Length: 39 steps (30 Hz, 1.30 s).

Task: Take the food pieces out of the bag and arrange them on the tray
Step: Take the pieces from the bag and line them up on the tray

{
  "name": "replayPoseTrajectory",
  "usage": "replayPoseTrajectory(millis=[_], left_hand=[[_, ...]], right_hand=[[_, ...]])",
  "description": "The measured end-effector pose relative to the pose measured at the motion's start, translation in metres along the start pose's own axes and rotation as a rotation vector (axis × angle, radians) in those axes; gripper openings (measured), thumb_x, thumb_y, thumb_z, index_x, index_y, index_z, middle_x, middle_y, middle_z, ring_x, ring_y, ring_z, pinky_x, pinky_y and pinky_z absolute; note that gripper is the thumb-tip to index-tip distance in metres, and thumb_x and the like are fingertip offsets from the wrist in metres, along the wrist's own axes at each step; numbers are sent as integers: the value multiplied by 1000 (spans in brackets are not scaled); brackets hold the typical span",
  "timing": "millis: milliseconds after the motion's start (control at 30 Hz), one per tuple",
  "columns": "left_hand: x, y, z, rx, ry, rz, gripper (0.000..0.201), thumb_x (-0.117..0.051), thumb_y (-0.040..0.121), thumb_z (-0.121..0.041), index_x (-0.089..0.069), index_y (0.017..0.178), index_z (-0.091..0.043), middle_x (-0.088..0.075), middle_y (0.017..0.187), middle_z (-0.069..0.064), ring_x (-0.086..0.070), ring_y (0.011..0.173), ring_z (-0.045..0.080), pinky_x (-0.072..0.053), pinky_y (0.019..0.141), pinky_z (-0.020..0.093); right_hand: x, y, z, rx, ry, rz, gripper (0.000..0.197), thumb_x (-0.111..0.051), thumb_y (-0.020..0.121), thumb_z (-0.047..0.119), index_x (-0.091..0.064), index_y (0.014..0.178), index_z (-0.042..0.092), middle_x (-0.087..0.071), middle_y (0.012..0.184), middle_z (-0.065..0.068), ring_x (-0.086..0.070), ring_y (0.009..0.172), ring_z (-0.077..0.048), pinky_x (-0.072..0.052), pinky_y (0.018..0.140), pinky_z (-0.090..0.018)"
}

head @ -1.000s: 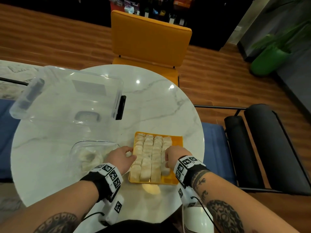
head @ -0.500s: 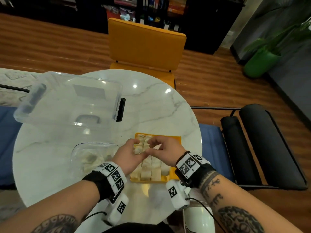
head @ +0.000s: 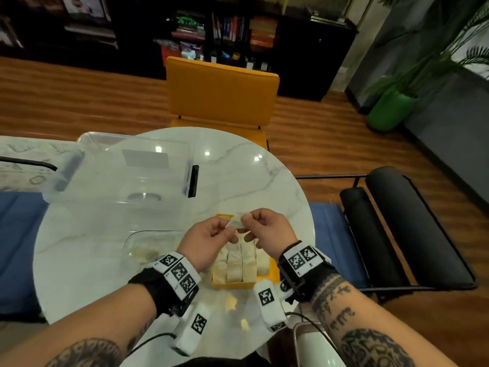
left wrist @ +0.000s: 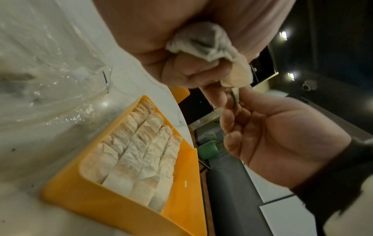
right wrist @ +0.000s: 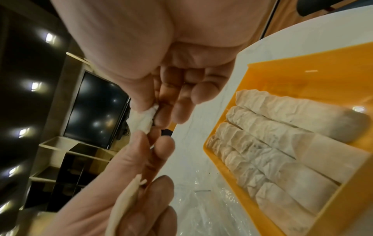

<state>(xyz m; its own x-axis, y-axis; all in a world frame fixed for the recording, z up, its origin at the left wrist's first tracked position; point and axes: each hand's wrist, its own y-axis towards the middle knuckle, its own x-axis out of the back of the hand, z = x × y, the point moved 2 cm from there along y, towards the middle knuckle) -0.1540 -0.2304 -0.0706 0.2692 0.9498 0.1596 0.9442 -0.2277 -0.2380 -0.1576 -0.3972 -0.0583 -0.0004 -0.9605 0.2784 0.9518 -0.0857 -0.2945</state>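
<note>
Both hands meet above the far end of the yellow tray [head: 274, 278]. My left hand [head: 228, 229] and my right hand [head: 245, 223] each pinch the same pale, floppy food piece [head: 236, 221] between thumb and fingers. In the left wrist view the food piece [left wrist: 203, 43] is bunched in the left fingers. The right wrist view shows the right thumb and fingers pinching its white end [right wrist: 143, 120]. Rows of pale food pieces [head: 241, 263] lie side by side in the tray. The clear bag [head: 148, 247] lies to the left of the tray with some food inside.
A large clear plastic bin [head: 127, 170] stands at the back left of the round marble table [head: 79, 260]. An orange chair [head: 219, 94] is behind the table and a black chair [head: 397, 234] to its right. The table's edge runs close to the tray's right side.
Both hands have lifted off the rows in the tray and come together above it, now pinching one food piece between them. The head view has tilted upward.
</note>
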Motion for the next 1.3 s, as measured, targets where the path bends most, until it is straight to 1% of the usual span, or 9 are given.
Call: replayPoseTrajectory(millis=[33,233,433,567,767,867,1000,1100,1300], left_hand=[[1,-1,-3,-8,-14,-18,8,-63,95,-15,-68,89,-14,-75,82,3,-55,44,-6,-40,50,9],[3,5,3,-3,-39,-126,9,-67,92,-23,-72,84,-22,-76,82,-2,-69,80,12,-52,78,25],[3,7,7,21,74,-125,10,-68,90,-26,-69,83,-19,-74,80,7,-55,58,12,-47,61,26],[3,7,5,2,98,-86,7,-69,89,-21,-66,83,-19,-71,71,-1,-50,47,1,-43,53,18],[2,9,4,58,-243,-20,15,-61,96,-12,-70,104,-20,-75,83,5,-69,77,12,-53,71,23],[1,11,5,31,-217,79,27,-71,88,-14,-69,109,-31,-76,92,6,-70,90,16,-51,90,31],[-3,14,3,42,-166,74,30,-76,77,-28,-69,106,-30,-76,95,8,-70,92,16,-50,97,35],[-3,18,1,20,-154,-19,5,-72,89,-22,-72,94,-21,-75,93,11,-69,89,18,-52,93,39],[1,23,-2,-33,57,-71,9,-72,88,-23,-70,79,-22,-73,80,-6,-62,70,-2,-46,72,19]], right_hand=[[-1,-2,0,-17,15,-5,22,-62,96,30,-66,99,8,-77,86,-2,-69,67,-10,-47,56,-26],[-10,-10,-12,-170,118,20,19,-54,100,30,-67,94,18,-77,90,-1,-70,72,-15,-45,56,-25],[-8,-15,-15,-164,161,-20,25,-60,96,30,-61,120,22,-71,108,1,-71,91,-17,-51,69,-30],[-8,-14,-13,-85,142,17,7,-65,95,22,-66,100,17,-73,87,-2,-69,74,-15,-52,64,-27],[-6,-11,-14,-192,419,39,7,-61,98,20,-62,96,14,-70,82,-2,-65,66,-16,-44,58,-26],[-8,-9,-14,-294,576,131,9,-52,101,17,-56,94,16,-66,72,-1,-56,57,-14,-38,54,-26],[-11,-7,-13,-372,618,185,16,-45,103,15,-53,90,20,-56,63,3,-48,51,-11,-36,53,-25],[-13,-6,-17,-401,623,213,19,-41,101,9,-55,94,21,-52,62,2,-45,48,-12,-36,52,-24],[-3,-4,-27,-384,435,143,25,-43,104,26,-61,116,14,-69,85,-5,-61,68,-19,-44,59,-29]])
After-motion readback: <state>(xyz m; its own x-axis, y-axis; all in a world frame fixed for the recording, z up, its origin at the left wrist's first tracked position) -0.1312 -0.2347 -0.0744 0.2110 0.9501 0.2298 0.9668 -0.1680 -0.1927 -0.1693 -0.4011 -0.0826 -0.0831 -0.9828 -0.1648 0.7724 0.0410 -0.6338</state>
